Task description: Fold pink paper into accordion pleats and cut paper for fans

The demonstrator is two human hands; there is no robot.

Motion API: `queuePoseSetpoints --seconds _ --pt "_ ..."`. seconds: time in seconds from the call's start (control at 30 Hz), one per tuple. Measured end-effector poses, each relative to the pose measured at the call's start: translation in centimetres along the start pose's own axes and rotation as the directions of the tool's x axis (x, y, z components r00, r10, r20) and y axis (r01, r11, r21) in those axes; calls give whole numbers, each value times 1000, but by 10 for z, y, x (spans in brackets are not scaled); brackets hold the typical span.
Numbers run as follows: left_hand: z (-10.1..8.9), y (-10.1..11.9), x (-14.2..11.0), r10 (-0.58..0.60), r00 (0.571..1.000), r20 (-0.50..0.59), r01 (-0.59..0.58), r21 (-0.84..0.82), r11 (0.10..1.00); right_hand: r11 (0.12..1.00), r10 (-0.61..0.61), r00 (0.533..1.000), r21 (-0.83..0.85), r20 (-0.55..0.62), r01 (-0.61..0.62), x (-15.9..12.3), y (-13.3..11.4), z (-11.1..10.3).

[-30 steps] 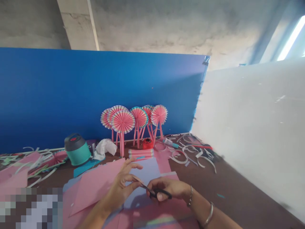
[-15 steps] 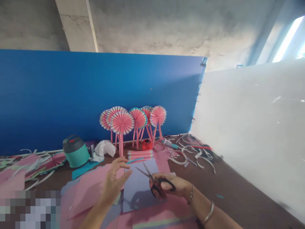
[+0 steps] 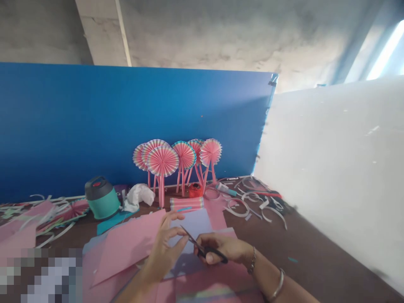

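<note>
My right hand [image 3: 221, 248] grips black-handled scissors [image 3: 202, 248], their blades pointing up-left over a lavender paper sheet [image 3: 197, 223]. My left hand [image 3: 166, 248] is raised over the sheet's left edge, thumb and fingers close together near the scissor tips; whether it pinches a piece of paper I cannot tell. Pink paper sheets [image 3: 126, 244] lie under and around both hands on the brown table [image 3: 315, 261].
Pink pleated paper fans on sticks [image 3: 176, 160] stand against a blue board [image 3: 94, 126]. A teal container with a dark lid [image 3: 101, 198], crumpled white paper [image 3: 139, 195], a red tape roll [image 3: 195, 190] and curled paper strips [image 3: 252, 202] lie behind. A white board [image 3: 341, 168] stands at right.
The scissors had swung up with blades open half a second ago; now they are lower and nearly closed, and my left hand has come back beside the tips.
</note>
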State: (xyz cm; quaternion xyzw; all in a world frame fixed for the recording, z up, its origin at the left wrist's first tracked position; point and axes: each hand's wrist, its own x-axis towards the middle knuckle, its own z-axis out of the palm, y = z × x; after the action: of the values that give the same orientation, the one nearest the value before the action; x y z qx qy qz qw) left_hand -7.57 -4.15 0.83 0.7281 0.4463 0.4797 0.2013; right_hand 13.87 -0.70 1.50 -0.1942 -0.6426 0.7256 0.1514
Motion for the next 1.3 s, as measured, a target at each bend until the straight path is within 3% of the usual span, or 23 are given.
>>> queuePoseSetpoints --seconds 0.23,0.53,1.0,1.3 --pt "2 1 0 -2 1000 -31 2 26 1000 1000 13 1000 -19 -10 -13 0 -2 2" --pt "-1 3 1 7 1000 31 -7 14 1000 1000 12 1000 -13 -17 -12 1 -2 2" --pt "2 0 1 -8 999 -51 12 81 997 999 40 999 -8 -29 -40 1 -2 3" --pt "1 -1 3 -27 999 -42 29 44 999 999 32 999 15 -39 -32 1 2 1"
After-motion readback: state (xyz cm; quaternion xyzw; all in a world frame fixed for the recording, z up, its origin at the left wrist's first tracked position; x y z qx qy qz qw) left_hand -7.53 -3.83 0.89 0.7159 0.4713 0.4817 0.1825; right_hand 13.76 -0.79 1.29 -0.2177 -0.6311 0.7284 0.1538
